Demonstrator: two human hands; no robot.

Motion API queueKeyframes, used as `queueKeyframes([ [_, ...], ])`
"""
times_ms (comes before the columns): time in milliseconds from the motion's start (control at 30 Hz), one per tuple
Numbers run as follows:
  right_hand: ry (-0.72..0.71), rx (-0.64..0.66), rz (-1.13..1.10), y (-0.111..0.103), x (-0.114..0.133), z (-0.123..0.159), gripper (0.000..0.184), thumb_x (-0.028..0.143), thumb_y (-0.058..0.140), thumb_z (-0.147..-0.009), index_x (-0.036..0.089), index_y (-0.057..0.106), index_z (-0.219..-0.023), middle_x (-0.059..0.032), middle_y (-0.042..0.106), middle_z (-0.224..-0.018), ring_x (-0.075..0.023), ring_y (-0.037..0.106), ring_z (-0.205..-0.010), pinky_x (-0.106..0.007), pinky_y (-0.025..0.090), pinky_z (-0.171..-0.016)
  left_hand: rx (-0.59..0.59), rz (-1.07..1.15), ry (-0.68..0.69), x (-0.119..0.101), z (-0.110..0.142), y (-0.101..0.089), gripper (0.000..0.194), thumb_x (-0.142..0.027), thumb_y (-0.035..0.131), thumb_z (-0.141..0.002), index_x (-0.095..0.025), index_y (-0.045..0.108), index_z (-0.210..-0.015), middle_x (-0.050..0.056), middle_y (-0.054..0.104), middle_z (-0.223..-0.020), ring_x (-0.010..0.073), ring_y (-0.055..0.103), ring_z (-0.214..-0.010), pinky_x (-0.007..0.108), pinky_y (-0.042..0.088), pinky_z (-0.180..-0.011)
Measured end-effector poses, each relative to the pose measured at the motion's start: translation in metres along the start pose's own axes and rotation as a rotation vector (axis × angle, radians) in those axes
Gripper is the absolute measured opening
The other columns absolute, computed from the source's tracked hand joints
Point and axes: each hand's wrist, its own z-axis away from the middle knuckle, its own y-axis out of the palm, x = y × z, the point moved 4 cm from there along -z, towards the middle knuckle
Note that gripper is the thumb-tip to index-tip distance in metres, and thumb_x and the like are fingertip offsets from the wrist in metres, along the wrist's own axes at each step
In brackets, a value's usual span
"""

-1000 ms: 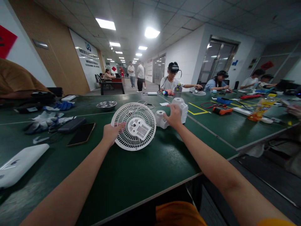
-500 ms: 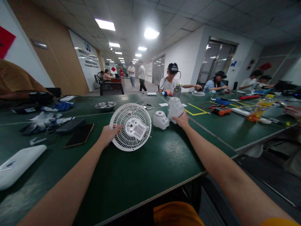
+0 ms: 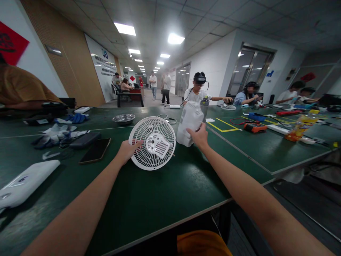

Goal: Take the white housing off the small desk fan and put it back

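My left hand [image 3: 128, 152] grips the left rim of a round white fan grille [image 3: 138, 160], thumb on the front. The grille is tilted up, with a slotted plate at its centre facing me. Just right of it, my right hand [image 3: 199, 137] is closed around a white plastic fan housing [image 3: 190, 119], which leans to the right at its vented top. A smaller white vented housing stood here earlier; it is now hidden behind the larger one or cannot be told apart from it.
On the left of the green table [image 3: 160, 202] lie a phone [image 3: 95, 151], a dark case [image 3: 85, 139], gloves [image 3: 57, 134] and a white power bank [image 3: 28, 181]. A metal bowl [image 3: 123, 118] stands behind. At right are an orange meter [image 3: 255, 127] and a drink bottle [image 3: 302, 126]. Co-workers sit across.
My right hand has moved from the smaller housing to the larger one, taken hold of it and brought it left and nearer, tilting it. My left hand keeps the grille nearly still.
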Motion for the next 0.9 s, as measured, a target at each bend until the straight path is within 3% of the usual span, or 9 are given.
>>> queueKeyframes([
  [100,-0.004,0.099,0.037,0.009,0.003,0.009,0.071,0.056,0.074,-0.060,0.023,0.045,-0.115,-0.0091,0.065,-0.099,-0.0289,0.063,-0.091,-0.045,0.046,-0.087,0.005,-0.005,-0.018,0.000,-0.001,0.000,0.030,-0.030,0.082,-0.065,-0.013,0.072,-0.087,0.010,0.075,-0.081,0.0226,0.071,-0.069,0.035,0.059,-0.068],
  [200,-0.020,0.099,0.058,0.009,0.001,0.007,0.072,0.057,0.072,-0.062,0.022,0.045,-0.118,-0.0091,0.065,-0.102,-0.0282,0.063,-0.092,-0.044,0.047,-0.086,0.023,-0.031,-0.023,0.000,-0.001,0.000,0.034,-0.032,0.081,-0.065,-0.013,0.071,-0.091,0.011,0.075,-0.082,0.0242,0.072,-0.071,0.037,0.059,-0.068],
  [367,-0.039,-0.027,0.144,-0.019,-0.013,-0.018,0.078,0.055,0.072,-0.063,0.019,0.043,-0.126,-0.0121,0.065,-0.106,-0.0298,0.063,-0.093,-0.045,0.047,-0.085,0.010,-0.061,0.008,-0.002,0.001,-0.001,0.032,-0.033,0.081,-0.065,-0.013,0.072,-0.088,0.011,0.075,-0.079,0.0246,0.071,-0.071,0.037,0.058,-0.067],
  [533,0.047,-0.151,0.114,-0.049,-0.046,-0.043,0.076,0.048,0.075,-0.059,0.019,0.045,-0.123,-0.0121,0.064,-0.109,-0.0296,0.061,-0.096,-0.044,0.046,-0.088,0.025,-0.062,0.014,-0.001,0.001,-0.001,0.034,-0.036,0.081,-0.064,-0.013,0.072,-0.088,0.011,0.075,-0.080,0.0245,0.071,-0.070,0.037,0.058,-0.067],
  [700,0.182,-0.154,0.038,-0.052,-0.070,-0.052,0.075,0.040,0.075,-0.056,0.018,0.044,-0.121,-0.0120,0.061,-0.113,-0.0296,0.060,-0.099,-0.045,0.046,-0.089,0.015,-0.038,0.008,0.001,-0.002,-0.001,0.032,-0.032,0.081,-0.065,-0.013,0.072,-0.089,0.011,0.075,-0.080,0.0238,0.071,-0.069,0.037,0.058,-0.067],
  [900,0.029,-0.196,-0.047,-0.053,-0.061,-0.056,0.085,0.042,0.071,-0.062,0.015,0.034,-0.134,-0.0167,0.055,-0.125,-0.0293,0.056,-0.110,-0.042,0.045,-0.092,0.023,-0.048,0.012,0.007,-0.007,-0.003,0.033,-0.033,0.081,-0.066,-0.014,0.071,-0.091,0.011,0.075,-0.082,0.0248,0.072,-0.071,0.038,0.059,-0.068],
])
